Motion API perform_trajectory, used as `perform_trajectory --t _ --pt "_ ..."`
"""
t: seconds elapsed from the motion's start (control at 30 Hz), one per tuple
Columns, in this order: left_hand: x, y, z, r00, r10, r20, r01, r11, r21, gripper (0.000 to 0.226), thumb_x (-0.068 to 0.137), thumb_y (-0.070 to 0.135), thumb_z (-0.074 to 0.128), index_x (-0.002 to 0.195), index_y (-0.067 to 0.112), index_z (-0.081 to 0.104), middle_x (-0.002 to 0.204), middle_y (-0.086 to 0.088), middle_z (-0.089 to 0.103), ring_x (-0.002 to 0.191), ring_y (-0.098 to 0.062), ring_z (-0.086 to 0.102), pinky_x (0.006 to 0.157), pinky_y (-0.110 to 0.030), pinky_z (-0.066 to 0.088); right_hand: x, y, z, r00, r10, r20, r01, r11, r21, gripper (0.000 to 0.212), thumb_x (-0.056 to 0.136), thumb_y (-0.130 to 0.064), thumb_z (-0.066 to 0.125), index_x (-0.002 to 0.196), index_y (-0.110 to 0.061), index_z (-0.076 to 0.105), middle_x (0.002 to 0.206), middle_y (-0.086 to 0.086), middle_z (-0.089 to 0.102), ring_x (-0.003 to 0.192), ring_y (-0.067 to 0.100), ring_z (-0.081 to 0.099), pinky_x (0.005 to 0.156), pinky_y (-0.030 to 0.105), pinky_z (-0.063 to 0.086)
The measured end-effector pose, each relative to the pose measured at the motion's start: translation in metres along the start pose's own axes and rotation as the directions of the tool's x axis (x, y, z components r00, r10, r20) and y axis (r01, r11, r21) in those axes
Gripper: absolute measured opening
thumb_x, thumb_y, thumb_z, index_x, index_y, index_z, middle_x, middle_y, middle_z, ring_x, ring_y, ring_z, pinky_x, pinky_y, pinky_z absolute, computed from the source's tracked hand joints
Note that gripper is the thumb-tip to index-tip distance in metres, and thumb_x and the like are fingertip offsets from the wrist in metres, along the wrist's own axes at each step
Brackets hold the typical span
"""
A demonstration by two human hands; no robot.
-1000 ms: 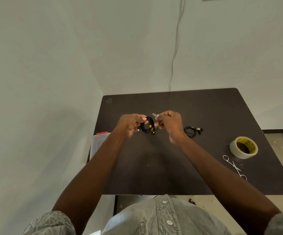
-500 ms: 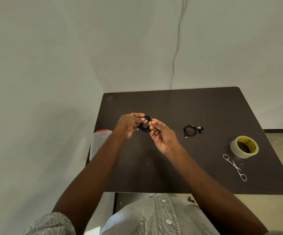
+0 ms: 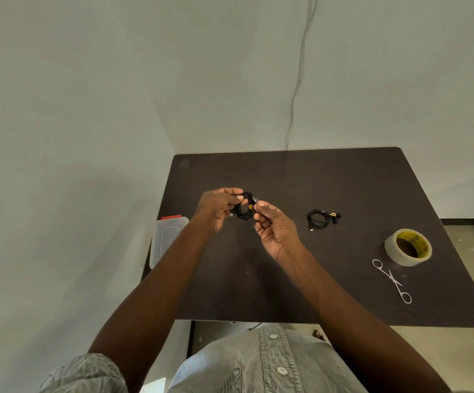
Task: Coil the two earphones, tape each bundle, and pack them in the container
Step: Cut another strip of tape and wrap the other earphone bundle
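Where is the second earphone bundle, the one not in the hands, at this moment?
In the head view, the second earphone bundle lies coiled on the dark table, to the right of the right hand and up-left of the tape roll.

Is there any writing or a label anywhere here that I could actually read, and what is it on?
Nothing can be read with certainty.
Tape roll: dark print on the yellow inner core, too blurred and curved to read.
Container: clear with a red clip, no label showing.
Scissors: no markings visible.
Two earphone bundles, one on the table, one held: no text visible.
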State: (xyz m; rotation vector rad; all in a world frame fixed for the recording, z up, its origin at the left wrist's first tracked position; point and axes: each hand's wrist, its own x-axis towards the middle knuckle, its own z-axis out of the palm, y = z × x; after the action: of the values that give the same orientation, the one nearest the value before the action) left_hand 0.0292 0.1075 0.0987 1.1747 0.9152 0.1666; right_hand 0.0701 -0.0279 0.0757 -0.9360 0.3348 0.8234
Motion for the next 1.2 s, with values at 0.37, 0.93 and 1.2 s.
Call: perform_trajectory --t 0.37,0.93,1.2 --pt "-0.009 -0.006 0.003 0.999 -0.047 -0.011 0.047 0.999 0.010 0.019 0.086 -0.002 0.062 0.097 0.011 0.069 0.084 -0.004 0.069 0.072 -0.010 0.065 0.064 -0.024 0.048 0.001 0.007 0.003 0.989 0.039 -0.141 -0.041 0.999 -0.007 0.007 0.079 0.002 0.071 0.086 -0.001 0.070 0.066 0.006 0.061 0.044 0.008 0.050 0.043 0.020 0.042" --pt "-0.013 -0.017 0.005 1.000 -0.020 -0.013 0.020 0.999 -0.050 0.021 0.085 0.000 0.065 0.102 0.011 0.071 0.092 -0.002 0.072 0.088 -0.015 0.066 0.069 -0.029 0.049 0.010 0.009 0.022 0.946 0.051 -0.321 -0.058 0.998 -0.014 0.008 0.077 0.009 0.071 0.080 0.005 0.064 0.043 0.005 0.060 0.035 0.007 0.054 0.039 0.017 0.045" --pt "-0.012 -0.017 0.006 0.999 0.011 -0.038 -0.013 0.999 -0.040 0.020 0.082 -0.002 0.066 0.094 0.012 0.073 0.091 -0.003 0.073 0.086 -0.014 0.066 0.067 -0.028 0.050 0.018 0.012 0.026 0.972 0.101 -0.212 -0.083 0.992 0.092 0.006 0.086 0.001 0.066 0.091 0.000 0.063 0.063 0.006 0.059 0.032 0.003 0.047 0.034 0.015 0.038"
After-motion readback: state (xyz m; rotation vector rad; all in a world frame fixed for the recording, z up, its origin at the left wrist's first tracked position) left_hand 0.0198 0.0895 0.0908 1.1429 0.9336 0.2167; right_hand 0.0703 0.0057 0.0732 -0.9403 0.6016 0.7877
